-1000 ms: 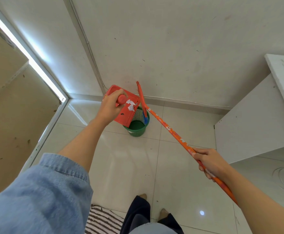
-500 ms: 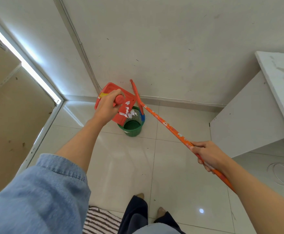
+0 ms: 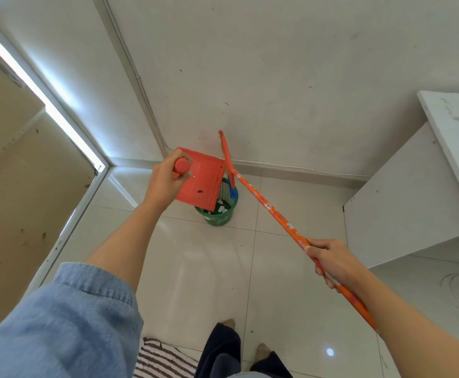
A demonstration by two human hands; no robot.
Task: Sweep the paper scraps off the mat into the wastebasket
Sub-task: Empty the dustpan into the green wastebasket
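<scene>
White tile floor (image 3: 193,271); scuffed wall (image 3: 277,64); green wastebasket (image 3: 219,218)

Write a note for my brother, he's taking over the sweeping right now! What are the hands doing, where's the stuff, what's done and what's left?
Left hand grips the red dustpan by its handle, tilted over the green wastebasket.
Right hand holds the orange broom mid-handle; its far end is at the basket's rim.
Done: white paper scraps lie in the basket; the pan shows none.
Left: only a corner of the striped mat shows, at the picture's bottom edge, so check it for more scraps.
</scene>
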